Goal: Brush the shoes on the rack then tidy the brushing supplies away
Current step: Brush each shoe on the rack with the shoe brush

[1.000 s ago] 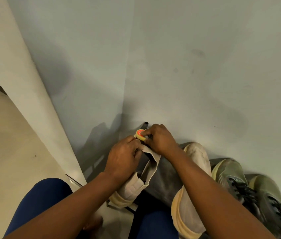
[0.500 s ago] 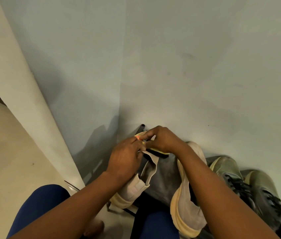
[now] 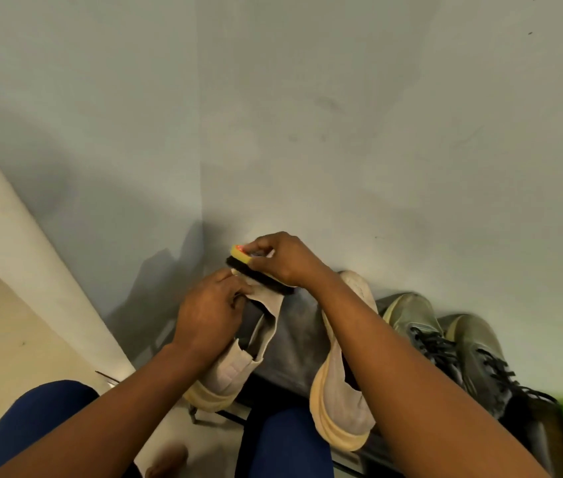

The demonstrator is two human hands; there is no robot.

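Head view: the right hand (image 3: 282, 258) grips a yellow-backed brush with black bristles (image 3: 256, 272), bristles on the near beige suede slip-on shoe (image 3: 238, 353), which the left hand (image 3: 209, 313) holds by its opening. Beside it, on the dark rack shelf (image 3: 299, 343), sit its beige twin (image 3: 342, 384) and two olive lace-up trainers (image 3: 452, 350). Brushing looks mid-way; tidying remains.

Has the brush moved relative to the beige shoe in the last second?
Yes. The yellow-backed black-bristled brush has lifted off the beige slip-on shoe's toe toward the wall; its bristles now show.
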